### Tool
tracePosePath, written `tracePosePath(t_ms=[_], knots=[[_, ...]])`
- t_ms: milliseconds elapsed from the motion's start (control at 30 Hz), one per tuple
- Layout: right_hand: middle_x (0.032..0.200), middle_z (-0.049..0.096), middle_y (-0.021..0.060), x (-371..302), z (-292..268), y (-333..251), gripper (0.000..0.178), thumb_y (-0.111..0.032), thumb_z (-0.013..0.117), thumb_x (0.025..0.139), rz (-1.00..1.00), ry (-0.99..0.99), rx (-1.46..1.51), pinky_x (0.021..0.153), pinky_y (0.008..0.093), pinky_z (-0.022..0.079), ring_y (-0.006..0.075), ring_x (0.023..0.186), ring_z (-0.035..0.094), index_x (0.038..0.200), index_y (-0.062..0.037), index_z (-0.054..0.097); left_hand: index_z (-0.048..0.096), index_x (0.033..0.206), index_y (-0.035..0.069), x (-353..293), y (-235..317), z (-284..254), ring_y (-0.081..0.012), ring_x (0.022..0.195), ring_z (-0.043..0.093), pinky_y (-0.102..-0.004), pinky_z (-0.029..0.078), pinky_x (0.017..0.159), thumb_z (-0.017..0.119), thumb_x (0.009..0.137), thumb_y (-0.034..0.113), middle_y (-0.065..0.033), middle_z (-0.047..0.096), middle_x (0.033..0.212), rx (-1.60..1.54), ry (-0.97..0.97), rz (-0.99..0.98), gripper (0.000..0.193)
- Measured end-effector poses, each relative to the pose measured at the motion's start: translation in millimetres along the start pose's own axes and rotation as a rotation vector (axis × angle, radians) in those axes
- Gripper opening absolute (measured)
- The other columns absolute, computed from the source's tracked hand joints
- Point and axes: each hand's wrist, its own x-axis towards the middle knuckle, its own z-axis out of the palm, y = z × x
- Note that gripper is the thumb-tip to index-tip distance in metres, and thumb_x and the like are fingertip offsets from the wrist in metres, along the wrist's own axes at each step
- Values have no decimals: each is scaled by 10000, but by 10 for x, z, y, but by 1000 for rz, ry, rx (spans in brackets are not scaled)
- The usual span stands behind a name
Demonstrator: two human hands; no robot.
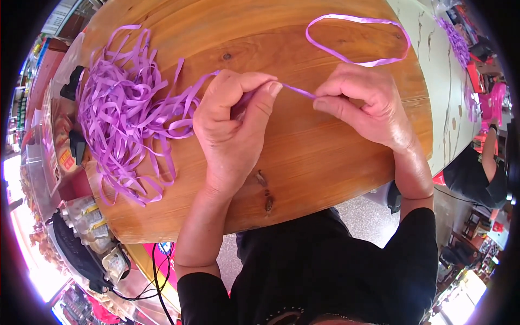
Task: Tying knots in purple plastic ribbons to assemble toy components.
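Note:
Between my two hands a short stretch of purple ribbon (pixel 298 91) is drawn taut above the wooden table. My left hand (pixel 233 116) pinches it between thumb and forefinger, the other fingers curled in. My right hand (pixel 360 100) pinches the ribbon's other side the same way. From behind my left hand more ribbon leads left to a big tangled pile of purple ribbon (pixel 122 103). Beyond my right hand lies a separate loop of pinkish-purple ribbon (pixel 357 19), flat on the wood. Whatever is inside the left palm is partly hidden.
The wooden tabletop (pixel 303 179) has a curved near edge close to my body. A white marbled surface (pixel 433 70) adjoins it on the right, with more purple ribbon (pixel 455 43) beyond. A dark bag (pixel 76 252) and black cables (pixel 157 271) are at the lower left. Another person (pixel 476 173) is at far right.

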Motion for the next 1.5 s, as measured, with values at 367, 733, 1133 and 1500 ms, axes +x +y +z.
tracePosePath(t_ms=[367, 733, 1133, 1500], knots=[[864, 611, 59, 47, 248, -82, 245, 43, 603, 809, 65, 87, 716, 692, 228, 452, 119, 752, 560, 1043, -17, 646, 612, 923, 8, -166, 63, 89, -33, 685, 472, -167, 388, 607, 616, 822, -40, 21, 561, 791, -545, -72, -282, 112], [874, 620, 65, 41, 315, -126, 346, 101, 629, 757, -89, 200, 108, 690, 229, 481, 159, 754, 601, 1082, -18, 625, 648, 864, 12, -174, -31, 147, -62, 644, 465, -185, 373, 567, 664, 779, -24, -4, 536, 737, -200, 12, -55, 94], [928, 608, 16, 43, 211, -133, 240, 77, 584, 813, 288, -22, 717, 802, 227, 469, 87, 880, 577, 1035, -13, 596, 638, 862, -3, -179, 57, 83, -46, 673, 447, -181, 367, 602, 620, 825, -10, 7, 524, 739, -457, -70, -198, 42], [836, 609, 86, 29, 239, 45, 358, 42, 673, 631, -372, 175, -143, 604, 264, 458, 202, 727, 576, 986, 9, 650, 637, 882, -7, -199, 142, 87, -5, 688, 457, -144, 374, 602, 616, 848, 25, 48, 555, 751, -458, -130, -512, 51]])
